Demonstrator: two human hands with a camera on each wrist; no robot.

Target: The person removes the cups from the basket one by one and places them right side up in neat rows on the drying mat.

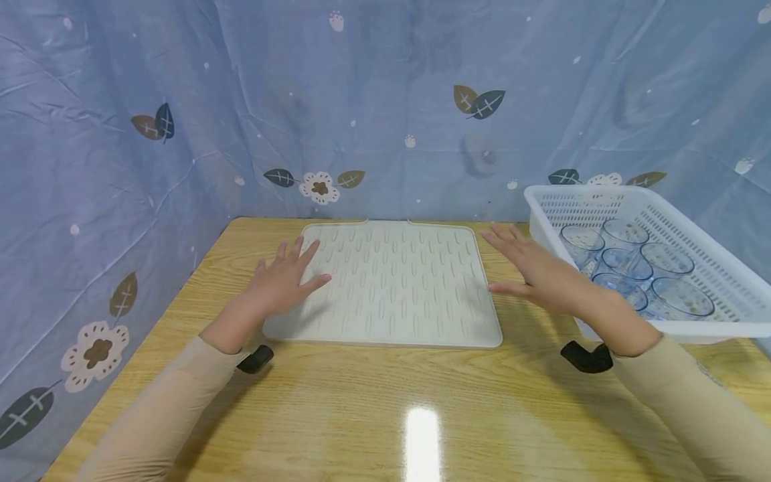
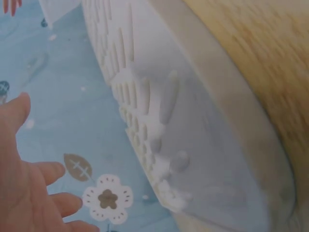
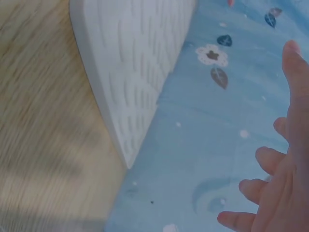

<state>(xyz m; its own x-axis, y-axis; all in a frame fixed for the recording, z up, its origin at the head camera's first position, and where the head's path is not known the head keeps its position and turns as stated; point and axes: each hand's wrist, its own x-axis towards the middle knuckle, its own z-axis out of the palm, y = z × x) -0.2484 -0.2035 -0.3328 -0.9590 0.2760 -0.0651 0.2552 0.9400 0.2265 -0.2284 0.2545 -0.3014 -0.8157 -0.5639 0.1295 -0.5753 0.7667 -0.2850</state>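
Note:
A white ribbed drying mat lies flat on the wooden table, its tabbed edge toward the curtain. Over its left side my left hand is held with fingers spread and nothing in it. My right hand, fingers also spread and holding nothing, is off the mat's right edge, between mat and basket. Each wrist view shows its hand's fingers beside the raised ribs of the mat, with the curtain behind. Several clear bluish drinking glasses stand rim up in a white plastic basket on the right.
A blue curtain printed with leaves and flowers hangs behind and to the left of the table. Black wrist devices sit under both wrists. The basket's near rim is close to the right forearm.

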